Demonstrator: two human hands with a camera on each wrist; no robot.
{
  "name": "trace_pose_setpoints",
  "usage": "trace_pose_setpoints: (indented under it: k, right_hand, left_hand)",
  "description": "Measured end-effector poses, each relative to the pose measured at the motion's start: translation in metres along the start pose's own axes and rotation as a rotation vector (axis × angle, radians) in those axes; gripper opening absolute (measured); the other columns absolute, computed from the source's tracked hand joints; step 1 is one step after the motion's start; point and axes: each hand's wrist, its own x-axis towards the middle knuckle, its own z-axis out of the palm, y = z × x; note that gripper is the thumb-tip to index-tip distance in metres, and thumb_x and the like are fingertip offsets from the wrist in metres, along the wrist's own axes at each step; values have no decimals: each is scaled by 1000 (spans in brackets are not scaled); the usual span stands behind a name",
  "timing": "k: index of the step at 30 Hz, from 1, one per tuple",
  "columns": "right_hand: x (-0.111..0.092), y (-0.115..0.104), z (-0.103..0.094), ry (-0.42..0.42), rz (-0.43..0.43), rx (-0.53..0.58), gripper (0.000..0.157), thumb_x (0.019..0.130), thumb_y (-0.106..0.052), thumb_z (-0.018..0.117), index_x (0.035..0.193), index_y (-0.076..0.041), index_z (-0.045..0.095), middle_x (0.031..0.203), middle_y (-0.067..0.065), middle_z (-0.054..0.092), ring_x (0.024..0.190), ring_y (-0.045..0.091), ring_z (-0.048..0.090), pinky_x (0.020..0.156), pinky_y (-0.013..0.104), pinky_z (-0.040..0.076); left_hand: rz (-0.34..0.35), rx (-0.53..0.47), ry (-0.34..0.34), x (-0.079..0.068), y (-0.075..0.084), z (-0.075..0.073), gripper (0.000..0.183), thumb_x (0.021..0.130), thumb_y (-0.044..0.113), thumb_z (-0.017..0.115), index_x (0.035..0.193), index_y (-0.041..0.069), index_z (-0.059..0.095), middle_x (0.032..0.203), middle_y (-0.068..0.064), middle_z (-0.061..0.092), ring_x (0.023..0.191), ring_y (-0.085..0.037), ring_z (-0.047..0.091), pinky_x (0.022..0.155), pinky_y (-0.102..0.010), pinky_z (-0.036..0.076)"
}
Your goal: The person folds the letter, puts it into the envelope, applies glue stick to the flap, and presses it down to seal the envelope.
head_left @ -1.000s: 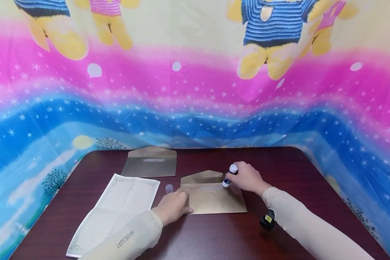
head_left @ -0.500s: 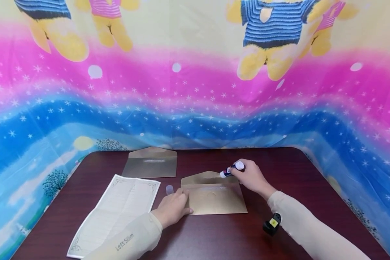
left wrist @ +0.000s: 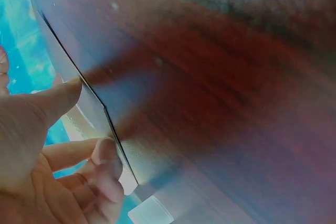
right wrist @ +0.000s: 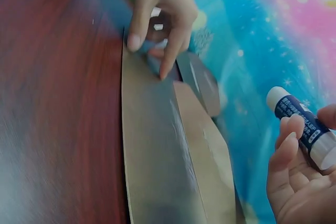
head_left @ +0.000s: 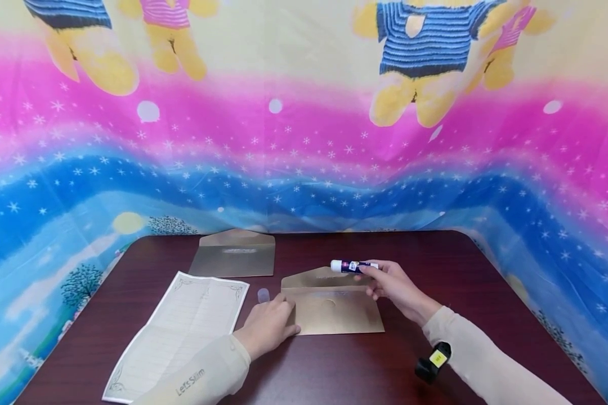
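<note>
A gold envelope (head_left: 336, 315) lies on the table with its flap (head_left: 309, 278) unfolded away from me. Whitish smears show on the flap and just below the fold. My left hand (head_left: 268, 326) rests on the envelope's left end, thumb and fingertips pressing it down. In the left wrist view, the thumb and fingers of that hand (left wrist: 58, 145) touch the envelope's edge. Above the envelope's right side, my right hand (head_left: 395, 287) pinches a glue stick (head_left: 352, 266) between thumb and fingers, held nearly level. Its printed label faces the right wrist camera (right wrist: 299, 124).
A translucent cap (head_left: 263, 295) stands just beyond my left hand. Farther back lies a second envelope (head_left: 233, 261), flap unfolded, with a whitish smear. A bordered sheet of paper (head_left: 182, 326) lies at the left. A printed curtain (head_left: 304, 140) hangs behind the dark table (head_left: 324, 371).
My right hand has lifted the glue stick off the envelope's right side and tipped it from upright to nearly level. My left hand has stayed in place on the envelope.
</note>
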Motion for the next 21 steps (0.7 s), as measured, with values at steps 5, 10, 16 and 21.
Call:
trace_pose_setpoints:
  k: [5,10,16,21]
  right_hand:
    - [-9,2,6,-76,19,125,42,106,-27,51,134,4,52,93,-9,75,56,3,49,56,19,41]
    - [-20,1,18,-163,-10,240,43,106,-28,47,138,1,50,102,-8,76,57,1,50,53,16,39]
    - [-32,3,38,-291,-84,435,30,109,-25,39,132,-13,54,108,-10,73,60,0,54,56,13,42]
    - [-41,8,48,-381,-128,537,30,110,-22,33,125,-19,59,107,-11,73,61,1,58,57,15,43]
  left_hand:
    - [-10,-80,51,3,2,-5,29,85,38,79,102,14,73,93,1,70,75,-17,69,61,-37,53]
    - [-52,-316,97,8,19,-15,31,93,36,70,113,13,76,89,5,71,79,-10,66,65,-29,51]
    - [-95,-730,106,12,42,-27,35,99,36,63,123,13,72,87,4,67,68,-6,56,58,-21,44]
    - [-154,-926,169,12,53,-35,29,100,37,62,114,15,76,89,-2,67,62,-7,51,53,-22,43]
